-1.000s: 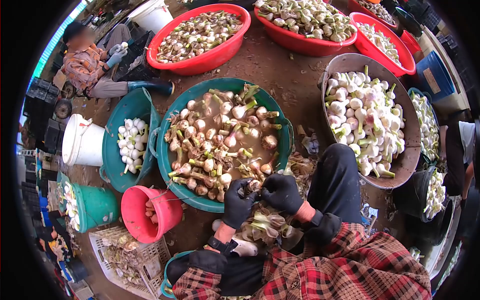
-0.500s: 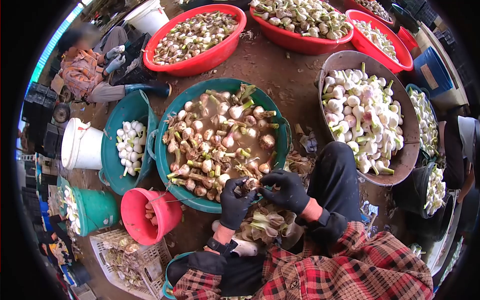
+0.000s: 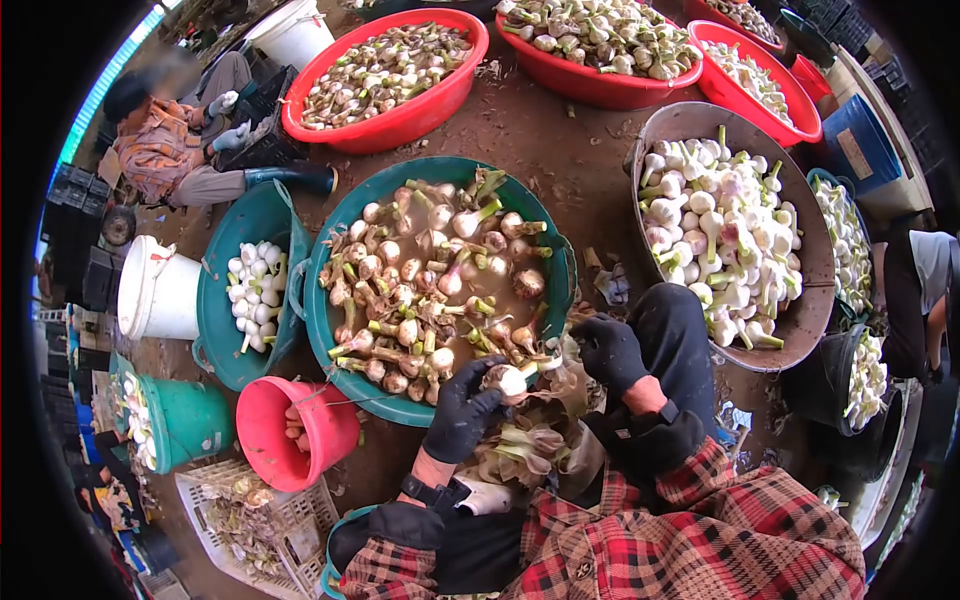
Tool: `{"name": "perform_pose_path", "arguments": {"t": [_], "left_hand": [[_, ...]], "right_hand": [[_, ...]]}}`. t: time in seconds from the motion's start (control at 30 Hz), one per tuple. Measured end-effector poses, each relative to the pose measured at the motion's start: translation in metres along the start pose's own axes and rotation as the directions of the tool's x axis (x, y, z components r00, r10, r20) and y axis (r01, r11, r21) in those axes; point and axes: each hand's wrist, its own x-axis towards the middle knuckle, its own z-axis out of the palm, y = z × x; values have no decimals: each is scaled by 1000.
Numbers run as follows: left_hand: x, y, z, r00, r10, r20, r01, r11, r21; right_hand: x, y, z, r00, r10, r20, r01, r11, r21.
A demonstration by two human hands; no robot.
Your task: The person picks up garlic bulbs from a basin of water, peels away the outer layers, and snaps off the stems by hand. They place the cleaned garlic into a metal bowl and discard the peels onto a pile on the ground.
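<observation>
My left hand [image 3: 462, 410], in a black glove, grips a garlic bulb [image 3: 507, 379] at the near rim of the green tub [image 3: 330, 340]. The tub holds muddy water and several unpeeled garlic bulbs with green stalks. My right hand [image 3: 608, 350], also gloved, has pulled away to the right with a strip of garlic skin [image 3: 562, 368] pinched in its fingers. A heap of peeled skins and stalks [image 3: 528, 446] lies below my hands, in front of my knee.
A metal basin [image 3: 800, 330] of cleaned white garlic stands right. Red tubs [image 3: 400, 120] of garlic sit behind. Left are a teal tub [image 3: 225, 345], a pink bucket [image 3: 290, 440], a green bucket [image 3: 195, 415] and a white bucket [image 3: 160, 290]. Another person [image 3: 165, 145] sits far left.
My right hand has moved right and away from the bulb, stripping skin off it. The bulb in my left hand now shows white. My view shifted slightly.
</observation>
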Motion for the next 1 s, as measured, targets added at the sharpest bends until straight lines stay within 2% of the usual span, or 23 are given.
{"name": "perform_pose_path", "arguments": {"t": [0.03, 0.07, 0.1, 0.17, 0.23, 0.3, 0.33, 0.4, 0.43, 0.5, 0.53, 0.6, 0.63, 0.7, 0.77, 0.83, 0.9, 0.97, 1.0], "left_hand": [[0, 2, 3, 997, -35, -68, 25, 988, -151], [-1, 7, 7, 997, -51, -61, 38, 979, -200], [0, 4, 5, 997, -55, -58, 42, 980, -196], [3, -4, -1, 998, -47, -29, 38, 966, -254], [5, -5, 1, 998, -56, -26, 48, 969, -244], [7, -12, 0, 997, -66, -29, 57, 970, -237], [8, -18, -1, 998, -17, -59, 14, 999, -53], [7, -22, 3, 993, 55, -106, -24, 962, 273], [7, -23, 5, 993, 54, -108, -23, 962, 271], [6, -24, 8, 978, 170, -117, -91, 864, 495], [6, -21, 8, 978, 170, -118, -91, 865, 494], [5, -16, 6, 990, -35, -137, 97, 875, 474], [6, -19, 4, 990, -37, -136, 98, 875, 474], [9, -25, 0, 998, -11, -68, 50, 797, 602], [7, -24, 1, 999, 26, -27, -3, 767, 642], [4, -21, 5, 998, 62, 15, -56, 732, 679], [1, -21, 10, 982, 144, 123, -188, 690, 699], [2, -24, 9, 984, 128, 122, -177, 717, 674], [3, -28, 8, 985, 134, 105, -170, 774, 610]], "right_hand": [[1, -8, -9, 996, -90, 6, 89, 993, 83], [2, -19, -15, 986, -158, 47, 143, 961, 235], [1, -30, -17, 987, -153, 43, 139, 962, 237], [-2, -51, -16, 953, -273, 134, 188, 874, 448], [-5, -65, -17, 943, -291, 160, 196, 877, 439], [-10, -68, -13, 953, -222, 206, 140, 926, 351], [-11, -63, -6, 950, -274, 152, 216, 923, 319], [-15, -62, -2, 949, -277, 147, 224, 926, 303], [-17, -62, -1, 949, -281, 141, 232, 930, 285], [-21, -65, 2, 948, -287, 136, 247, 936, 251], [-23, -67, 3, 947, -293, 128, 262, 940, 217], [-25, -67, 7, 944, -310, 109, 284, 937, 202], [-26, -66, 9, 941, -326, 90, 305, 934, 187], [-28, -63, 12, 938, -325, 118, 305, 938, 163], [-30, -58, 18, 934, -327, 145, 307, 941, 140], [-31, -54, 23, 953, -289, 95, 262, 938, 228], [-31, -50, 25, 959, -264, 105, 228, 935, 270], [-29, -47, 23, 963, -243, 120, 196, 930, 310], [-28, -46, 21, 966, -156, 204, 59, 907, 416]]}}
